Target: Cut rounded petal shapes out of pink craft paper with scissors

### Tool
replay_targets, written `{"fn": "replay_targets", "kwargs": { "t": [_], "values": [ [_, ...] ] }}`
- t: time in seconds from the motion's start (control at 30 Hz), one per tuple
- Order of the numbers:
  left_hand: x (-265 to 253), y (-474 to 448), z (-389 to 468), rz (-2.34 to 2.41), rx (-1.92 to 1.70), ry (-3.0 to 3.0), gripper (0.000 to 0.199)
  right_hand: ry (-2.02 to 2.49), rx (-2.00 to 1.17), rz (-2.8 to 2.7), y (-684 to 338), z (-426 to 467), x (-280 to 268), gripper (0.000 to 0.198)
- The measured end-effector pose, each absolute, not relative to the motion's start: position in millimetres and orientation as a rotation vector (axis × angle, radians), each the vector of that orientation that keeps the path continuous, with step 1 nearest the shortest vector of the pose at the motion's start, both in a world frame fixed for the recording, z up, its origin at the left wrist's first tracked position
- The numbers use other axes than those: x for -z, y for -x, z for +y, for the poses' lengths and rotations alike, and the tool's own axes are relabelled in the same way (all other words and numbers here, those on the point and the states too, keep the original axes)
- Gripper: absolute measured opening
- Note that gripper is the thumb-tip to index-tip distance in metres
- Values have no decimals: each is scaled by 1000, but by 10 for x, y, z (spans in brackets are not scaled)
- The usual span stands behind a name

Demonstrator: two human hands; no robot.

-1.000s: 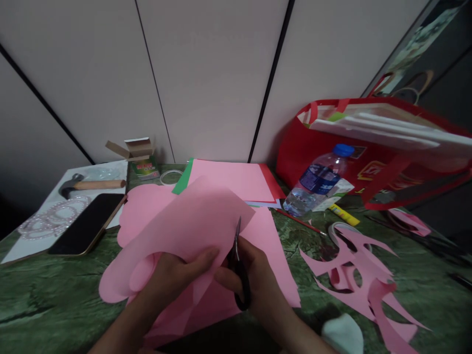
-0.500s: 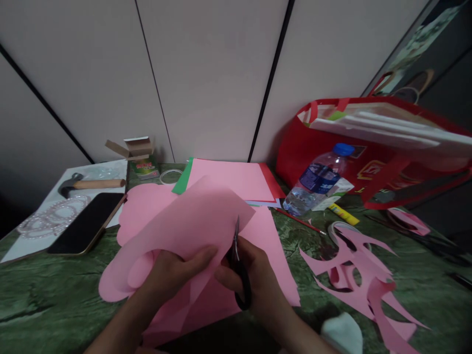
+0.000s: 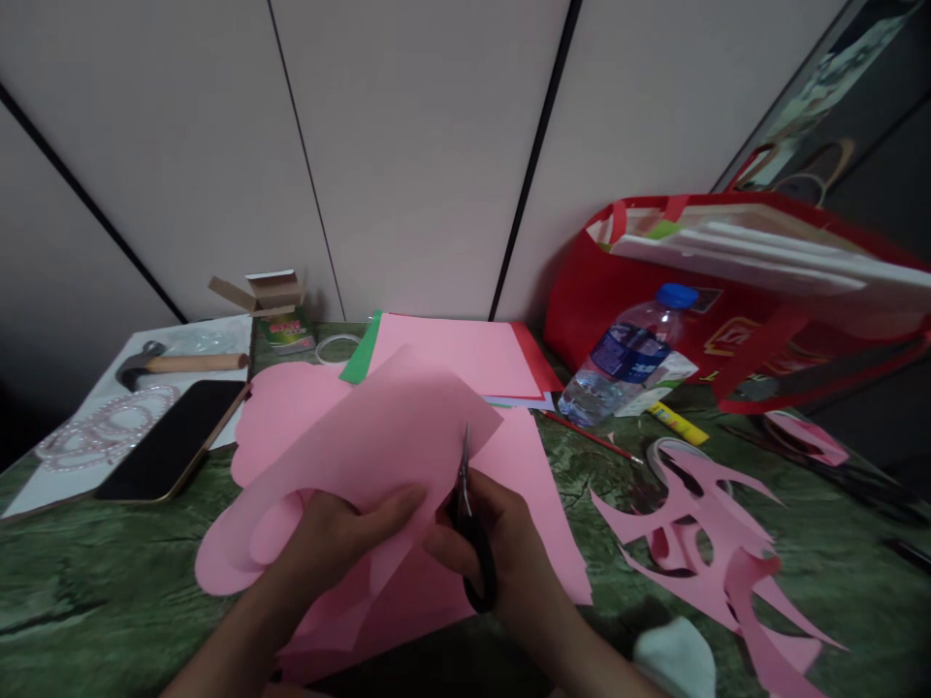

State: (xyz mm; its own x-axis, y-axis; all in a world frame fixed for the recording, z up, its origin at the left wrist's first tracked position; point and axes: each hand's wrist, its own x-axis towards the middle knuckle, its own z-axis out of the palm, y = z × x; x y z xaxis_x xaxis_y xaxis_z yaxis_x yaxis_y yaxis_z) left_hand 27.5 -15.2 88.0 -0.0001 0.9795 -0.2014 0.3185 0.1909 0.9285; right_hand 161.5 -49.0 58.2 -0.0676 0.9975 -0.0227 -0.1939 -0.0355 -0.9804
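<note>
A curled sheet of pink paper (image 3: 393, 427) is gripped by my left hand (image 3: 349, 538), thumb on top and the fingers hidden beneath it. My right hand (image 3: 501, 533) is closed around the black handles of a pair of scissors (image 3: 474, 543). Their blades point away from me and lie on the sheet near its right corner. Under the held sheet are more pink sheets (image 3: 542, 485) and, on the left, a pink piece with a scalloped edge (image 3: 280, 402).
Pink offcuts (image 3: 727, 572) lie on the right, below a yellow tube (image 3: 678, 424). A water bottle (image 3: 626, 359) leans against a red bag (image 3: 582, 281). On the left are a phone (image 3: 171, 441), a hammer (image 3: 193, 363), bead strings (image 3: 106, 427) and an opened box (image 3: 287, 330). Coloured sheets (image 3: 451, 354) lie behind.
The scissors' blades have shifted very slightly on the sheet. Both hands and the paper stay almost where they were.
</note>
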Motion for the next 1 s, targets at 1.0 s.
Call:
{"fn": "replay_targets", "kwargs": {
  "t": [1.0],
  "values": [
    [-868,-254,-100,1477,-933,-1349,29,1097,-1364,-1070,-1624,-470,-546,31]
  ]
}}
